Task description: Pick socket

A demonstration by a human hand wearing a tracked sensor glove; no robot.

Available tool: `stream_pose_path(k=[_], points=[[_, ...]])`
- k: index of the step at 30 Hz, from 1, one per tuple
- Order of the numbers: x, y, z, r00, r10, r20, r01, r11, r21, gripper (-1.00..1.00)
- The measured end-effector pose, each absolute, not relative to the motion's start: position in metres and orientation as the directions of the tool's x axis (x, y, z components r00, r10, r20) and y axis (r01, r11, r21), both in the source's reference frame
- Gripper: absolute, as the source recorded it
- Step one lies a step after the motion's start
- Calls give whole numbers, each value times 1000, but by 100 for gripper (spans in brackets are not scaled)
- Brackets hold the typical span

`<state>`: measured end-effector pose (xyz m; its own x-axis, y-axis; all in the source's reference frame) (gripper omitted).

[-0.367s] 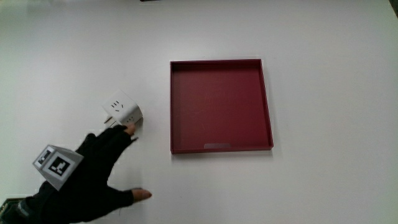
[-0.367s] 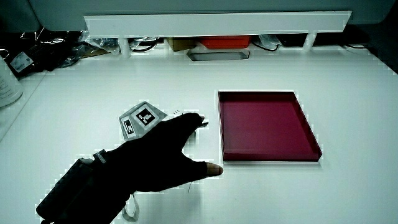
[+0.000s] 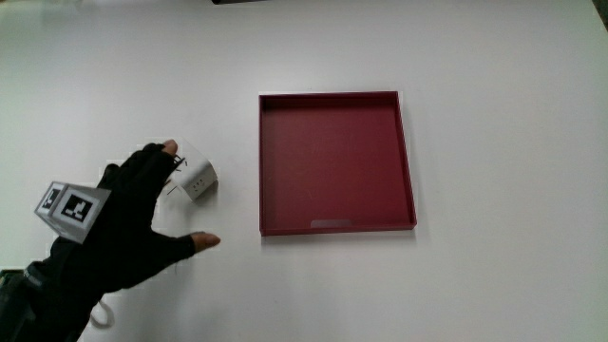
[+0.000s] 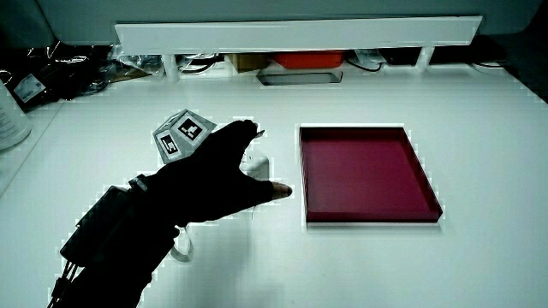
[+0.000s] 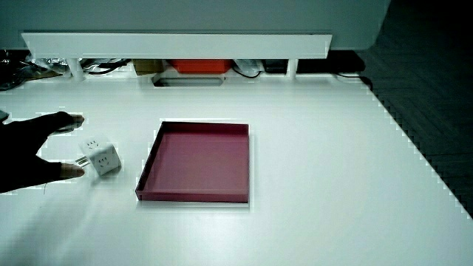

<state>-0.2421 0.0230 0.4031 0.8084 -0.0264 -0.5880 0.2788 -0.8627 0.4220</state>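
Bright, even light washes the white table (image 3: 494, 285) to glare; shadows faint, edges sharp.

A shallow dark red tray (image 3: 337, 226) lies flat on the white table (image 3: 494, 142). In both side views a low white partition (image 4: 291, 32) stands along the table's edge, with clutter under it.

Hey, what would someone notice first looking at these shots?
The dark red tray, square and empty, lying flat on the white table. Beside it, the black-gloved hand with a patterned cube on its back, fingers spread over a small white socket, thumb near it but not gripping.
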Motion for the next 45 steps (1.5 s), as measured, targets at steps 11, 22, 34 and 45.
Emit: stream_pose_path(k=[11, 22, 34, 45], points=[[-259, -12, 438, 808, -129, -576, 179, -877, 447, 0], [-264, -30, 478, 823, -190, -536, 145, -841, 521, 0], [-265, -29, 506, 843, -242, -481, 100, -807, 582, 0], [-263, -27, 512, 843, -258, -472, 76, -812, 579, 14]])
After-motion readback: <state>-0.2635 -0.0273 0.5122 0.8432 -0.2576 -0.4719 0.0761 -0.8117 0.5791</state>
